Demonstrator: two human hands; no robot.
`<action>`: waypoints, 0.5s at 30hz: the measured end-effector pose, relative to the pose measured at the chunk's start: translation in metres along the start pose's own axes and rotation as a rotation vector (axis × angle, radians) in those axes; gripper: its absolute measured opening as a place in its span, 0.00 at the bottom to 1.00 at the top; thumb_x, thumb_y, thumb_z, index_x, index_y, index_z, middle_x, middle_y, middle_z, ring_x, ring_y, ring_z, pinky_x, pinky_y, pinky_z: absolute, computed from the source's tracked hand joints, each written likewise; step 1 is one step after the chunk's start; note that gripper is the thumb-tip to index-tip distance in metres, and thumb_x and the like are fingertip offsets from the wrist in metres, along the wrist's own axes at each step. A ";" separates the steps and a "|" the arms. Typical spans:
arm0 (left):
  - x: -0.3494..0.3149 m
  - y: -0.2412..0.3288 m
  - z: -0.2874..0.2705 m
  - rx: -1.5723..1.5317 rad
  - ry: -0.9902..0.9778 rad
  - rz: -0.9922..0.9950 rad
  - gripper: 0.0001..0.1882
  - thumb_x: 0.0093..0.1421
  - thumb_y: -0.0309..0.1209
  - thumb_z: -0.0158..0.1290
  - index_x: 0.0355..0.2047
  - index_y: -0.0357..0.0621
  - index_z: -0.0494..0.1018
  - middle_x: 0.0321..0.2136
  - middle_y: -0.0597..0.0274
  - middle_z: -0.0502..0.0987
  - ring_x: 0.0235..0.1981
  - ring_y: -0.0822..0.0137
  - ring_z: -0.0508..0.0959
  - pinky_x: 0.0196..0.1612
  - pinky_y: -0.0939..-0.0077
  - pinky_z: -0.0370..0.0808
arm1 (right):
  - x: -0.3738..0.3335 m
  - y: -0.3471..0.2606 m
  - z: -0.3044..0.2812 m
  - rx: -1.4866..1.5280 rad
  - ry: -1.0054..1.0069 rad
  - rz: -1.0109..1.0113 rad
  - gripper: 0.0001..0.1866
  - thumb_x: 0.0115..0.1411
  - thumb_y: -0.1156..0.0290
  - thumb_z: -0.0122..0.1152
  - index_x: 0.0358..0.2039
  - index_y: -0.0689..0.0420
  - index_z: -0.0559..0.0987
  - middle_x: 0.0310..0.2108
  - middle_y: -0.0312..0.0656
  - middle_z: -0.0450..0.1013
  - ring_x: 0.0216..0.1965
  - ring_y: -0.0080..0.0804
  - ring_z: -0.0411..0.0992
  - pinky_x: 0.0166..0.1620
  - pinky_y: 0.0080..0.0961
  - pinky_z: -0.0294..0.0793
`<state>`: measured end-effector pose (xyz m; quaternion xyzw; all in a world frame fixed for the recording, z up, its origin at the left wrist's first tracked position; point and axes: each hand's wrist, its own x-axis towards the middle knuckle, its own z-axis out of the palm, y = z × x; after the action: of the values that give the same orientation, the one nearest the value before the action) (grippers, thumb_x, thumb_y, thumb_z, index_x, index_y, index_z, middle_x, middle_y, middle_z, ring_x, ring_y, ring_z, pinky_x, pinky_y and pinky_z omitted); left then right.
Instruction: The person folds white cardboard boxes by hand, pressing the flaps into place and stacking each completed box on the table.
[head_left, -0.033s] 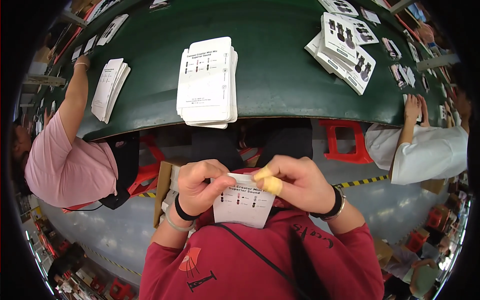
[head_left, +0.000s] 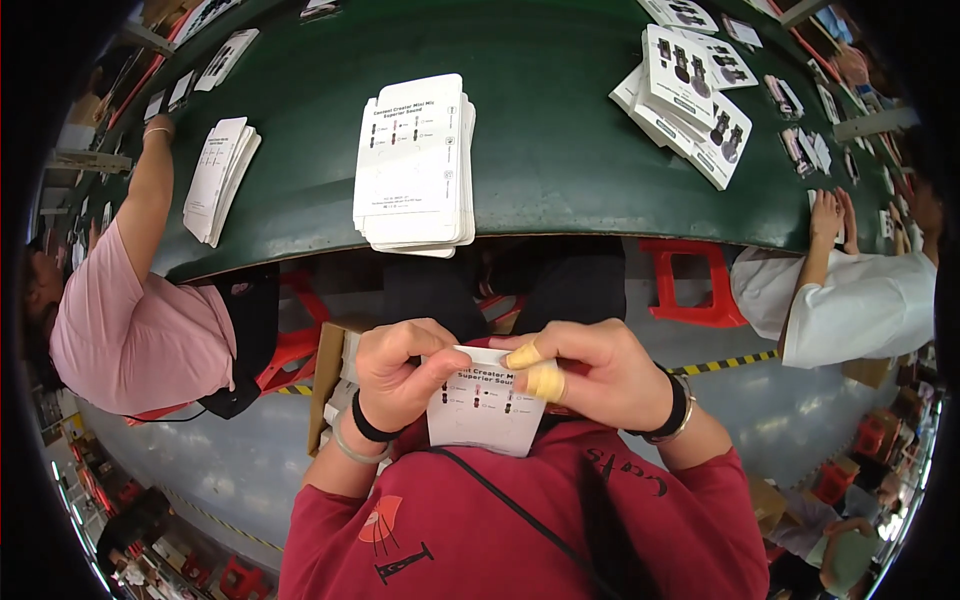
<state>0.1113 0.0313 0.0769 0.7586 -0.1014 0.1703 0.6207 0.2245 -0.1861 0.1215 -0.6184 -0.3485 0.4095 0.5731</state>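
Note:
In front of my chest is a thin white printed packaging box (head_left: 487, 415), upright, with its top edge toward the table. My left hand (head_left: 408, 372) pinches the upper left corner between thumb and curled fingers. At the upper right corner is my right hand (head_left: 590, 372), its thumb and index finger wrapped in yellow tape. The index finger lies along the top edge and the thumb rests on the printed front. My right hand's other fingers are partly hidden behind the box. Beyond my hands, a stack of similar white boxes (head_left: 415, 165) lies on the green table (head_left: 540, 130).
Another small stack of white boxes (head_left: 220, 180) lies to the left, and a loose pile of boxes (head_left: 690, 100) to the right. A co-worker in pink (head_left: 150, 320) sits at left, another in white (head_left: 850, 295) at right. Red stools (head_left: 690, 282) stand under the table edge.
My right thumb and index finger have spread a little apart at the box's top edge. My left hand stays in place. The left co-worker's arm has shifted slightly.

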 end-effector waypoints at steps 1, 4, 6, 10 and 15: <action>-0.002 0.001 0.003 -0.007 0.047 -0.035 0.08 0.59 0.24 0.60 0.29 0.38 0.70 0.20 0.57 0.77 0.18 0.68 0.75 0.22 0.79 0.70 | -0.002 -0.001 -0.001 0.003 0.001 -0.001 0.08 0.63 0.75 0.62 0.40 0.63 0.75 0.34 0.41 0.80 0.36 0.18 0.76 0.38 0.18 0.76; 0.003 0.002 0.009 -0.002 0.062 -0.077 0.07 0.59 0.23 0.61 0.29 0.38 0.72 0.21 0.58 0.77 0.18 0.68 0.76 0.23 0.78 0.70 | -0.009 -0.003 -0.006 -0.098 0.010 0.149 0.07 0.61 0.74 0.64 0.37 0.63 0.77 0.34 0.42 0.79 0.35 0.20 0.77 0.36 0.18 0.76; 0.012 0.004 0.010 0.024 0.002 -0.089 0.06 0.60 0.24 0.60 0.31 0.37 0.72 0.22 0.59 0.78 0.19 0.69 0.76 0.24 0.79 0.71 | -0.013 -0.008 -0.013 -0.096 0.016 0.157 0.08 0.61 0.75 0.64 0.39 0.63 0.77 0.35 0.41 0.78 0.36 0.20 0.77 0.37 0.18 0.76; 0.036 0.006 0.009 -0.007 0.234 -0.210 0.07 0.61 0.26 0.59 0.35 0.35 0.74 0.25 0.58 0.78 0.20 0.70 0.75 0.26 0.81 0.70 | -0.016 -0.008 -0.029 -0.071 0.244 0.004 0.09 0.62 0.75 0.62 0.43 0.63 0.77 0.37 0.39 0.77 0.38 0.21 0.77 0.39 0.18 0.75; 0.074 -0.043 -0.038 0.896 0.393 -0.123 0.23 0.63 0.38 0.57 0.51 0.33 0.70 0.42 0.44 0.75 0.40 0.51 0.76 0.43 0.64 0.74 | 0.029 0.001 -0.069 -0.427 0.917 -0.475 0.10 0.64 0.77 0.59 0.46 0.62 0.77 0.39 0.39 0.77 0.39 0.22 0.76 0.40 0.20 0.73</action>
<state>0.1902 0.0813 0.0730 0.9091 0.1457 0.2999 0.2497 0.2988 -0.1893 0.1181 -0.7399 -0.2684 -0.1216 0.6047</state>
